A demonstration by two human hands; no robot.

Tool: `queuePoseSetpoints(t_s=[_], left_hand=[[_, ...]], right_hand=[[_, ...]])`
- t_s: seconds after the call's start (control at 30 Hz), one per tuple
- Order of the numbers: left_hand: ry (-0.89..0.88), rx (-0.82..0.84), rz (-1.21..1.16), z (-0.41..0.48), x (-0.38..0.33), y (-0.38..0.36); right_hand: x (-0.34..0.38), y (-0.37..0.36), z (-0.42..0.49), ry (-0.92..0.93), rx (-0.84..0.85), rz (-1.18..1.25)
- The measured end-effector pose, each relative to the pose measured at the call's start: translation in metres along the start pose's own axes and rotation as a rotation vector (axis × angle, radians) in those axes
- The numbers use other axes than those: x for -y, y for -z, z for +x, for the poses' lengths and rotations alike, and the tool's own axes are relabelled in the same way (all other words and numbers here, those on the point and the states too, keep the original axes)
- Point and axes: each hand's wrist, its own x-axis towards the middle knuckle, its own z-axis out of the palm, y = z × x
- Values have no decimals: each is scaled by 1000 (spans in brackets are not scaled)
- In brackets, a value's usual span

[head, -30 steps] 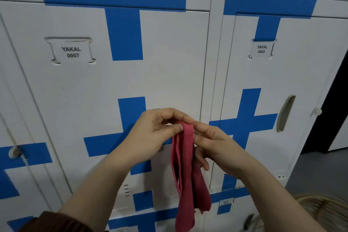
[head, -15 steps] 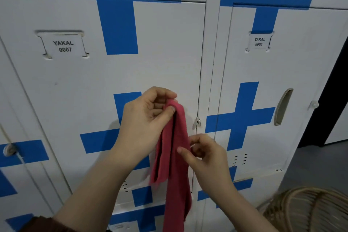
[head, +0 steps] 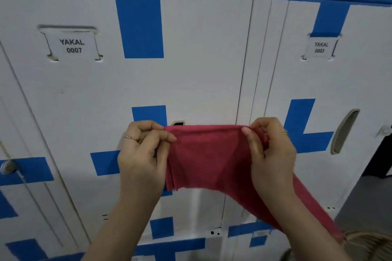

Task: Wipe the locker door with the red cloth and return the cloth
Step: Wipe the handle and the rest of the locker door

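Left hand (head: 140, 154) and right hand (head: 271, 154), fingers (head: 167, 138) clamped on it, hold one red cloth (head: 203, 154) spread before the locker door (head: 191, 59), below label 0007 (head: 72, 45) and label 0003 (head: 320, 47), one wicker basket (head: 369, 246) lower right.

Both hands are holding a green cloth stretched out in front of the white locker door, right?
No, the fabric cloth is red, not green. The head view shows the left hand and right hand holding it stretched out before the white metal locker door.
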Motion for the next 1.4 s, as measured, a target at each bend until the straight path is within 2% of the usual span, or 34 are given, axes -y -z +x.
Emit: queuePoseSetpoints(t_s=[0.07,0.2,0.3,0.4,0.47,0.57,0.67,0.73,0.87,1.03,1.13,1.27,1.4], left_hand=[[-48,-70,77,0,0,-5],[37,-121,39,-3,0,-15],[89,-135,97,-8,-5,-19],[214,-118,38,-10,-18,-21],[270,-47,59,-14,-30,-25],[387,33,74,-18,-47,-33],[509,89,17,-16,-60,-35],[536,46,-24,-16,-61,-35],[521,-85,-55,-12,-56,-35],[499,-203,-114,-6,-46,-40],[504,-230,-134,-3,-42,-40],[487,-244,-142,-3,-39,-43],[462,-202,-123,-6,-32,-43]], right_hand=[[3,-10,11,179,-95,-23],[-4,-29,24,300,-170,1],[-17,-36,22,315,-271,-193],[-18,-34,17,415,-363,-422],[-17,-37,6,411,-296,-458],[-11,-47,-20,312,-87,-488],[6,-50,-32,69,-1,-324],[16,-52,-36,-90,-13,-162],[8,-56,-46,-133,28,-290],[-8,-62,-35,-77,90,-305],[-9,-56,-11,18,103,-345],[-18,-50,8,201,119,-481],[-22,-52,3,197,102,-487]])
